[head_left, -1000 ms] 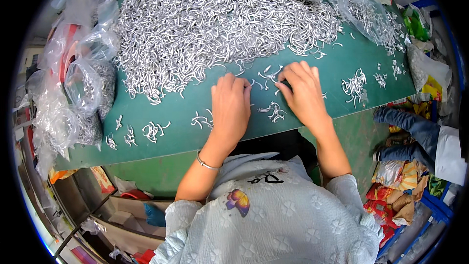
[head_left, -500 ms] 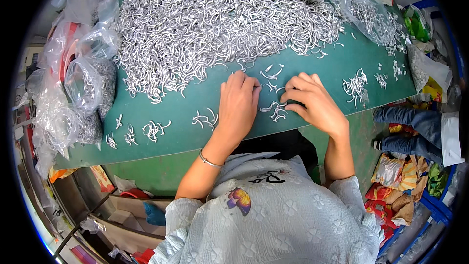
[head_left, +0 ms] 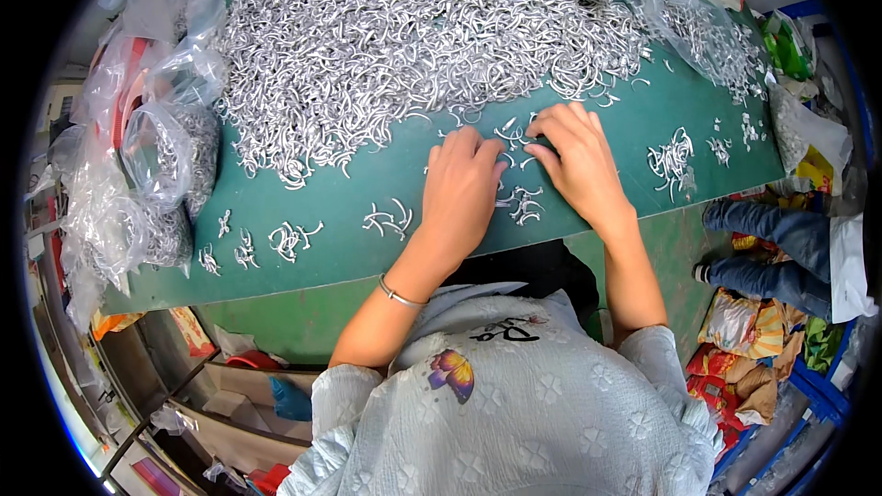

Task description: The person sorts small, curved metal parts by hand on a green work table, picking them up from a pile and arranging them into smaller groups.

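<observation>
Left hand [head_left: 459, 188] and right hand [head_left: 577, 161] bend over loose silver pieces [head_left: 510, 135]

The left hand's fingers curl downward, thumb drawn in close; whether they pinch anything cannot be told. The right hand's thumb and forefinger stand slightly apart beside the loose pieces, and a grip there cannot be told either. A small cluster [head_left: 525, 205] lies between the hands, nearer the person, probably kept within short reach. Other groups, such as the left group [head_left: 289, 241] and right group [head_left: 672, 161], sit well apart along the green table [head_left: 354, 193], seemingly so they don't mix. Beyond spreads the big heap [head_left: 413, 37] of similar curved pieces. At the left, clear plastic bags [head_left: 152, 156] hold more silver pieces; at the far right, a clear bag [head_left: 684, 32] lies over others.
</observation>
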{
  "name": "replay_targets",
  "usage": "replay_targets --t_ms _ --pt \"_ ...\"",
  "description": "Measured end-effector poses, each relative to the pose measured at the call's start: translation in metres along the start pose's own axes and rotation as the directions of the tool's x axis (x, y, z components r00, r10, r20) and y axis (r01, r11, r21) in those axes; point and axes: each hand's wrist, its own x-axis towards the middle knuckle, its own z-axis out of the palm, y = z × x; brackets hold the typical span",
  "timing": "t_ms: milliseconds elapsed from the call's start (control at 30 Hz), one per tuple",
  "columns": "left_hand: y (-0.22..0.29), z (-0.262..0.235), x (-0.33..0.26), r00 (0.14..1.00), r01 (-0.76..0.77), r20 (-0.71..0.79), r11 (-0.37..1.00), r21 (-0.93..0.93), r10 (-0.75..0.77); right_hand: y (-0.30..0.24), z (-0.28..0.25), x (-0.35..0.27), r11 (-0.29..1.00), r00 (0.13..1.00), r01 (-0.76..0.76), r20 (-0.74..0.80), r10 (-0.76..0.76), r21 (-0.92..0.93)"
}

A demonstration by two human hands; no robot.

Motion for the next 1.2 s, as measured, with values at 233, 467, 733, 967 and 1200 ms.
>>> replay_targets --t_ms 233,467,733,967,1200 --pt "-0.007 -0.004 -0.011 0.994 -0.009 0.105 0.988 -0.155 0.026 -0.001 -0.023 -0.009 1.000 0.992 0.016 0.125 -0.016 0.001" --pt "-0.002 -0.008 -0.005 1.000 0.015 -0.027 1.000 0.028 -0.014 -0.013 -0.021 -0.010 0.999 0.991 -0.007 0.135 0.002 0.035" --pt "-0.012 0.012 0.015 0.998 -0.012 -0.066 0.996 0.086 0.018 -0.010 -0.006 -0.001 0.998 0.996 -0.013 0.085 0.017 -0.058" --pt "-0.003 0.001 0.011 0.994 0.042 -0.099 0.999 -0.021 -0.044 -0.009 -0.036 -0.019 0.996 0.964 0.032 0.260 -0.053 0.083" --pt "0.007 0.003 -0.017 0.987 -0.018 0.158 0.999 -0.032 0.023 0.003 -0.016 -0.016 0.997 0.996 -0.007 0.092 0.001 0.072"
